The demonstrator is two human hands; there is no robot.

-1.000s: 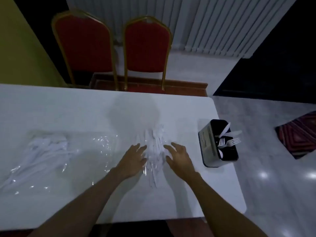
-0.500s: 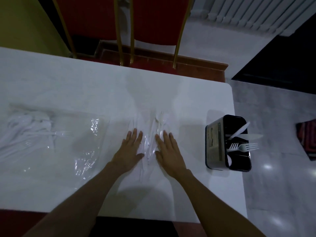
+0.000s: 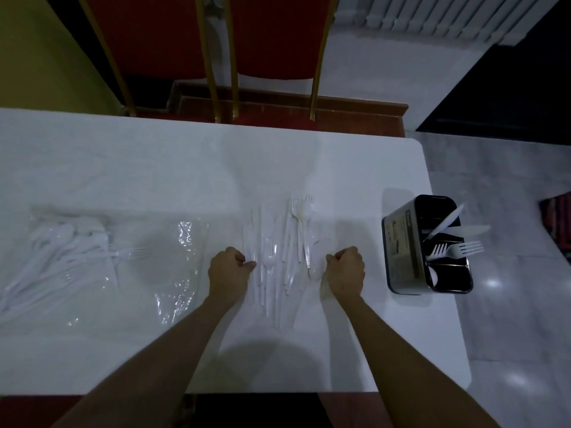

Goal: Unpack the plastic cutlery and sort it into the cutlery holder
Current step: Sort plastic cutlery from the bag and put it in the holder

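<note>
Head view, items listed from left to right.

1. White desk, which carries every item below.
2. Clear plastic bag of white plastic cutlery, at the left end of the desk. Spoons and forks lie heaped inside it. One fork's tines point towards the middle of the desk.
3. Crumpled clear plastic wrapper, flat on the desk, between the bag and the left hand.
4. Left hand, knuckles up on the desk, with its fingers curled into a fist at the left edge of the loose cutlery. Whether they pinch any film cannot be told.
5. Loose white plastic knives and forks, spread lengthwise on the desk between the two hands, with the fork tines at the far end.
6. Right hand, likewise curled, at the right edge of the spread. Its hold cannot be told either.
7. Black divided cutlery holder with a grey labelled side, upright near the right end of the desk.
   - The far section holds two white knives.
   - The middle section holds two white forks.
8. Two red chairs with gold frames, beyond the far edge of the desk.
</note>
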